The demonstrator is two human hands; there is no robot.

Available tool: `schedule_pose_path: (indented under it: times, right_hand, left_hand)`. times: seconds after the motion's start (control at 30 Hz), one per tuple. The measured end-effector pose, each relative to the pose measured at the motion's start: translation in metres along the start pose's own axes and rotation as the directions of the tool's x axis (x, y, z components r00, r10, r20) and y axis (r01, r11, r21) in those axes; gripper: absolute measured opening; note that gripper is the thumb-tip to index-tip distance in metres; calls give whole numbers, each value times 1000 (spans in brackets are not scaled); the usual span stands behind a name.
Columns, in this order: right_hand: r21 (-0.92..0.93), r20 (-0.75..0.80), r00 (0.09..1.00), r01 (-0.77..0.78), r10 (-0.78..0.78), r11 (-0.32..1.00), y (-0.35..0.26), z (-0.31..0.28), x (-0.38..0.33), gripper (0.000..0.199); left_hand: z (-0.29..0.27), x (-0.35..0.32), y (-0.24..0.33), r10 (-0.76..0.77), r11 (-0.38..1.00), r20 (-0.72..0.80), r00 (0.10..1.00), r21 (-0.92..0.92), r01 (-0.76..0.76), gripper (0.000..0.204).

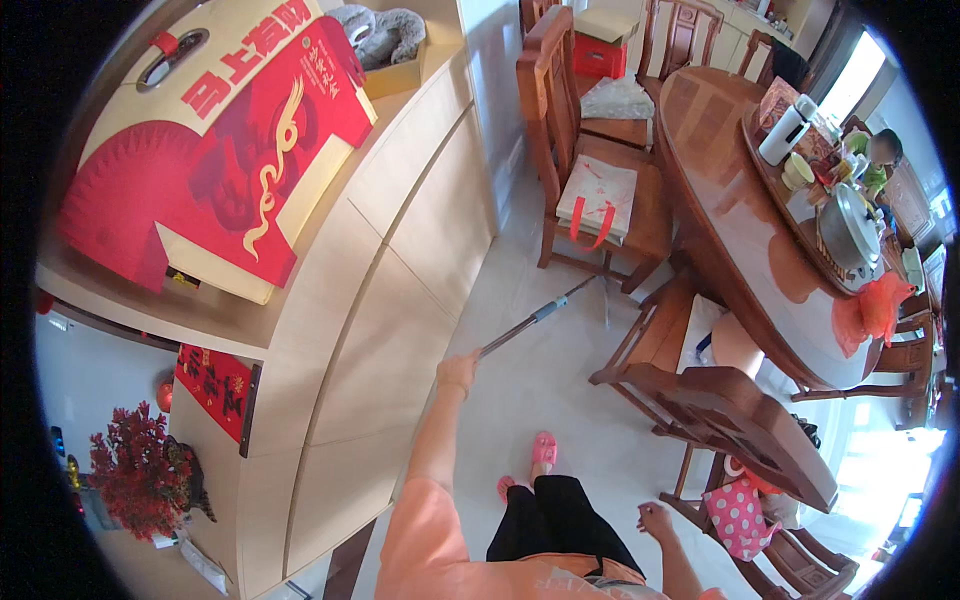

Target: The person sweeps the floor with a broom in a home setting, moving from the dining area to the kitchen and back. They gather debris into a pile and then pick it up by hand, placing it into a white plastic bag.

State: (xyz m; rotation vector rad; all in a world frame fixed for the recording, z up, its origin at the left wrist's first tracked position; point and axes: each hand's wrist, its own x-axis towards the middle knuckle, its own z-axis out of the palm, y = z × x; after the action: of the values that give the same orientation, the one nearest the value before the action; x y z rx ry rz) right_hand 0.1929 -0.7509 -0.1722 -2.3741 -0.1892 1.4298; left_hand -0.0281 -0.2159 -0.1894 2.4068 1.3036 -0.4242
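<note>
Head view: left hand (pixel 458 372) is wrapped snugly round a grey pole (pixel 513 335), while the right hand (pixel 654 520) hangs loosely half-open near a pink polka-dot bag (pixel 738 520).

Single view: head-worn fisheye, left one of side-by-side pair. Sits high, pitched steeply down, so pretty much top-down over wearer's peach shirt (pixel 425 535) and pink slippers (pixel 543 449). Shirt super close at lower edge, left hand (pixel 457 372) bit farther out, near frame middle. Upper part looks forward into room, way farther off, toward bright window (pixel 858 75). Wide lens bows cabinet (pixel 365 345) edges at left, takes in dining surface (pixel 705 165) at right.
</note>
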Motion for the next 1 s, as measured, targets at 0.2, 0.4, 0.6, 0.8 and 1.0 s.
schedule_pose_path:
  times: [0.2,0.4,0.6,0.8,1.0]
  right_hand:
    - [-80,45,998,50,-46,996,-47,9,-5,23]
    - [-156,121,993,10,9,988,-28,26,-12,24]
    - [-201,160,987,-1,34,980,-26,37,-24,25]
    - [-195,127,990,83,-58,977,-29,42,-27,24]
    - [-236,122,992,67,-39,969,-21,56,-33,25]
  left_hand:
    - [75,-103,-36,-67,981,-56,996,-188,55,31]
    - [86,-175,-39,-142,942,76,987,-297,159,35]
    - [91,-232,-39,-195,934,150,969,-273,230,37]
    - [115,-300,-50,-282,898,179,943,-296,325,38]
    - [116,-406,-60,-368,864,124,922,-321,388,35]
